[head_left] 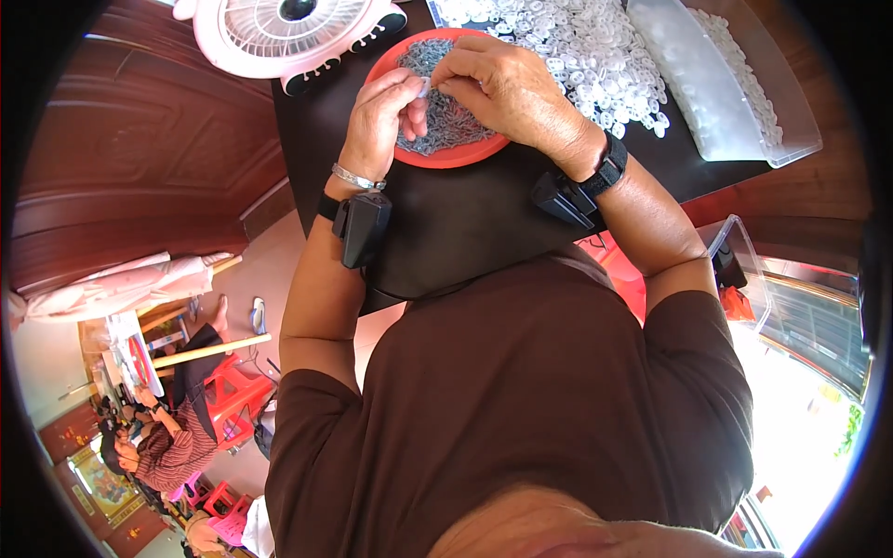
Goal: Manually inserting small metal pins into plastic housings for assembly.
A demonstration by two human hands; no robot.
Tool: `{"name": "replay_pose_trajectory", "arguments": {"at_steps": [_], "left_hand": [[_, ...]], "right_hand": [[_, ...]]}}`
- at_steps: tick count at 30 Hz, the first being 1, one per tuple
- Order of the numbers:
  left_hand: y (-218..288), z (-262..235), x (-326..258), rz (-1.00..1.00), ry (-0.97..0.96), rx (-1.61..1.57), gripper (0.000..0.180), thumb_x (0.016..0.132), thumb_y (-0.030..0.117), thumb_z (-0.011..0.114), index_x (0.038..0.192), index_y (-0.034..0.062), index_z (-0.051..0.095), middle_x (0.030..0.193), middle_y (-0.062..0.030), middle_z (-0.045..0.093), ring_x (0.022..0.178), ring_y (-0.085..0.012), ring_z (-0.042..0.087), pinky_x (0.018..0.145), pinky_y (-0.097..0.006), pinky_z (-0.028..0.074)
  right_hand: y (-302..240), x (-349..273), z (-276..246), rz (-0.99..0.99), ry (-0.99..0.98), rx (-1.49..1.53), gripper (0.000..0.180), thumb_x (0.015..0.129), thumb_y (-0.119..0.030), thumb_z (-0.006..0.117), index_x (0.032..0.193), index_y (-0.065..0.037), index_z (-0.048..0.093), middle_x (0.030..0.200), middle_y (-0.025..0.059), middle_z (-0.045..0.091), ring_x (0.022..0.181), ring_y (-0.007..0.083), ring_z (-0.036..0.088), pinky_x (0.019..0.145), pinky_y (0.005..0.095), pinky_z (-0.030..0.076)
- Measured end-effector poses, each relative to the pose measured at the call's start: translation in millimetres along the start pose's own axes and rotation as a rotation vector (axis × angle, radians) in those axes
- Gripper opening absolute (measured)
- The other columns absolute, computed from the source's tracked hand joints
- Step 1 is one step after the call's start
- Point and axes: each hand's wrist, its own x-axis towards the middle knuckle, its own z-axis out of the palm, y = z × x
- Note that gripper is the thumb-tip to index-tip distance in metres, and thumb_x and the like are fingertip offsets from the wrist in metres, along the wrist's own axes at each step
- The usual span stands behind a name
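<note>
Over a round red tray (454, 162) my two hands meet, fingertips close together. Thumb and fingers of my left hand (379, 113) are closed on a small clear plastic piece (424, 86). My right hand (510, 91) pinches just to the right of that piece; whatever is between its fingertips is too small to make out. Many small grey metal pieces (437, 135) fill the tray below. Behind and to the right of my right hand spreads a heap of small clear plastic pieces (605, 56), oval with a hole or ring shape.
A pink fan (288, 42) stands at the dark table's (446, 223) far left. At the far right lies a translucent plastic bin (702, 93) holding more pale pieces. On the left, beyond the table, another person (181, 442) sits near red stools (237, 400).
</note>
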Motion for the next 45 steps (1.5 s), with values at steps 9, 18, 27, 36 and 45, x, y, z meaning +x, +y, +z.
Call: {"name": "replay_pose_trajectory", "arguments": {"at_steps": [9,18,27,36,45], "left_hand": [[3.6,-1.6,0.2,-0.009,0.019,-0.046,0.026,0.091,0.029,0.049,0.08,0.0057,0.052,0.063,-0.0017,0.049,0.055,-0.0114,0.05,0.049,-0.02,0.034],[-2.2,-3.6,3.7,0.01,0.051,-0.073,0.025,0.091,0.026,0.051,0.073,0.0086,0.048,0.063,-0.0008,0.048,0.055,-0.0116,0.05,0.05,-0.022,0.033],[0.1,-4.1,3.0,0.029,0.069,-0.021,0.025,0.091,0.027,0.05,0.076,0.0077,0.051,0.064,-0.0004,0.049,0.055,-0.0103,0.051,0.051,-0.021,0.034],[0.9,-3.7,3.6,0.077,0.143,0.092,0.027,0.087,0.025,0.056,0.069,0.0051,0.055,0.057,0.0019,0.05,0.049,-0.0065,0.047,0.046,-0.02,0.035],[-8.5,-4.5,6.7,0.148,0.088,0.35,0.026,0.089,0.026,0.055,0.074,0.0039,0.055,0.059,0.003,0.046,0.052,-0.005,0.043,0.048,-0.02,0.034]], "right_hand": [[7.0,0.7,-1.2,0.047,-0.17,0.236,0.009,0.079,-0.013,0.061,0.086,-0.009,0.065,0.082,0.0065,0.063,0.08,0.0261,0.062,0.072,0.0347,0.049],[24.3,-1.1,-0.3,0.082,-0.231,0.011,0.009,0.078,-0.01,0.062,0.086,-0.005,0.063,0.083,0.0067,0.063,0.077,0.0267,0.062,0.07,0.0337,0.049],[16.9,-8.1,7.0,-0.117,-0.237,-0.129,0.011,0.076,-0.011,0.063,0.087,-0.007,0.064,0.085,0.008,0.059,0.083,0.0288,0.059,0.072,0.0382,0.048],[34.4,-2.1,-5.8,0.035,-0.259,-0.312,0.01,0.078,-0.017,0.06,0.082,-0.009,0.064,0.085,0.0072,0.06,0.085,0.0281,0.059,0.073,0.0385,0.048],[22.2,-7.0,9.1,0.0,-0.393,-0.499,0.016,0.075,-0.023,0.062,0.078,-0.008,0.067,0.084,0.0072,0.063,0.088,0.0265,0.061,0.076,0.0383,0.05]]}}
